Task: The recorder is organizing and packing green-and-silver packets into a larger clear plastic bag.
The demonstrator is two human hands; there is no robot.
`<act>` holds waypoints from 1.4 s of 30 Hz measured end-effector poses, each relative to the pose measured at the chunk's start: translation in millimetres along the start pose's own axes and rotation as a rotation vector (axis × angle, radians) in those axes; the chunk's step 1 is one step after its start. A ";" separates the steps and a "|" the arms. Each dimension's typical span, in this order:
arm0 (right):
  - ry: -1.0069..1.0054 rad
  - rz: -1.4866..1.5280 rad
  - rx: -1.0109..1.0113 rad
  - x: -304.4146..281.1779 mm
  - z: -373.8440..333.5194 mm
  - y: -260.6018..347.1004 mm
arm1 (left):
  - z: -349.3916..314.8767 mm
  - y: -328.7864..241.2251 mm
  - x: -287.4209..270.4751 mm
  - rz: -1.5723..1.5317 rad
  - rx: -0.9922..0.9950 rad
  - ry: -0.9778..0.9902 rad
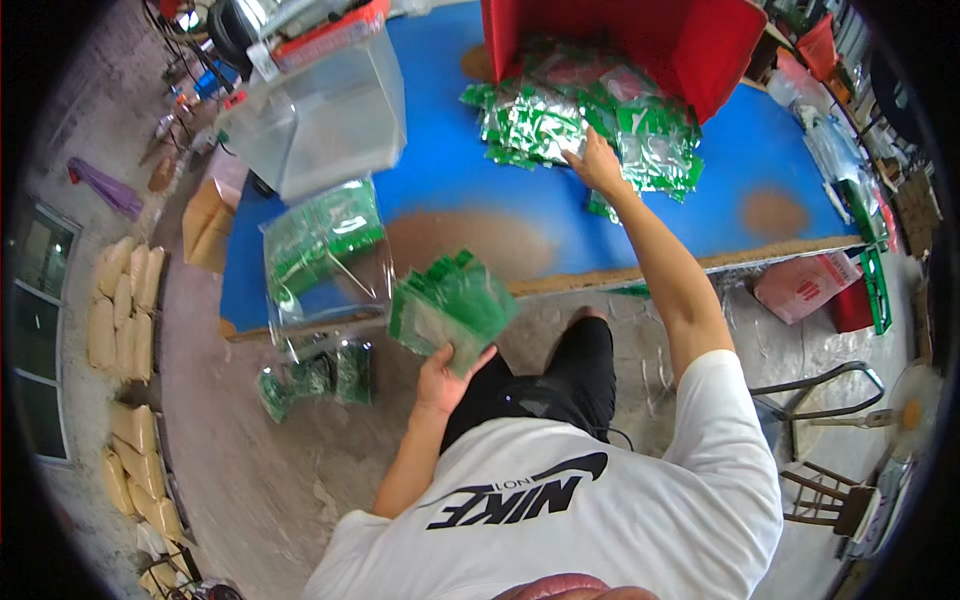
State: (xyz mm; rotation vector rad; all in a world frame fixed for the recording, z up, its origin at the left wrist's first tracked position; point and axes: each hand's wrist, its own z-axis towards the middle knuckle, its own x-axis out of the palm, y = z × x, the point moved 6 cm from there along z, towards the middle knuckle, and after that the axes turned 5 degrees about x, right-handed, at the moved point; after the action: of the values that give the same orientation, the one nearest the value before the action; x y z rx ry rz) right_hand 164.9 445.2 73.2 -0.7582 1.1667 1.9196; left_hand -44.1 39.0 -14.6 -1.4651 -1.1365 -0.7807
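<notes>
Large black lettering (508, 505) and a curved emblem (583, 466) mark the white T-shirt (650, 525).

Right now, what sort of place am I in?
Probably a small workshop or storeroom: a worn blue worktable bears a heap of green packets, and pale sacks lie stacked at left.

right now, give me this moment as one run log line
left hand: holding green packets; right hand: at packet pile; red box: pile at its mouth; surface: blue table

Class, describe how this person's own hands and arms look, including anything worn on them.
The left hand and right hand are bare, with no gloves or wristbands visible. The arms are uncovered up to the short white sleeves of a T-shirt with black print.
</notes>
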 end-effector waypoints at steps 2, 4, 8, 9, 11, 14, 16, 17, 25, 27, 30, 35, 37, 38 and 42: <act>0.186 -0.001 0.092 8.3 5.9 2.2 | -12.0 -1.2 -0.2 0.024 -0.005 0.017; 0.156 -0.017 0.074 6.6 7.0 12.6 | -14.2 -2.6 -2.0 0.023 0.016 0.000; 0.232 0.165 -0.218 -17.9 -0.3 51.0 | -12.7 -1.4 -6.8 0.117 0.018 -0.062; 0.374 0.268 -0.194 -28.9 -7.1 77.2 | -10.6 -4.6 -4.3 0.142 0.029 -0.054; 0.646 0.750 0.022 -41.5 -36.9 114.8 | -4.9 -8.6 3.0 0.173 0.063 -0.080; 1.035 1.293 0.330 -60.2 -117.2 162.0 | 0.4 -7.1 19.7 0.123 0.094 -0.064; 1.139 1.052 0.292 -59.3 -171.5 170.2 | 4.3 -3.4 30.5 0.048 0.090 0.000; 1.178 0.820 0.149 -49.0 -188.5 171.3 | 4.8 -3.5 31.9 0.055 0.087 -0.007; 0.102 -0.019 -0.330 5.1 -36.3 112.5 | -5.6 -4.9 3.9 0.168 0.094 -0.156; 0.279 -0.265 -0.191 40.0 -41.9 60.0 | -9.0 -6.6 4.6 0.126 0.057 -0.161; 0.330 -0.199 -0.308 38.1 -117.2 100.6 | -28.6 -27.2 -11.0 0.135 0.160 -0.118; 0.289 -0.039 -0.587 -36.8 -206.6 132.9 | -25.4 -27.6 -38.0 -0.028 0.009 0.076; 0.222 0.392 -0.616 -34.4 -224.1 127.9 | -21.5 -25.4 -24.5 -0.052 0.011 0.207; 0.229 0.378 -0.598 -45.6 -227.5 139.7 | -17.9 -20.8 -13.9 -0.062 -0.010 0.202; 0.680 0.761 0.101 -47.8 -228.2 144.9 | 1.9 -2.4 11.6 -0.100 0.000 0.077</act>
State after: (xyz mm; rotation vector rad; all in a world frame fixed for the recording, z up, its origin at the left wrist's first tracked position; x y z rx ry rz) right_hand 93.1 180.4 84.5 -1.0531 2.1983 2.2256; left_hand -42.8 43.5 -3.6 -1.3748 -1.1574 -0.8990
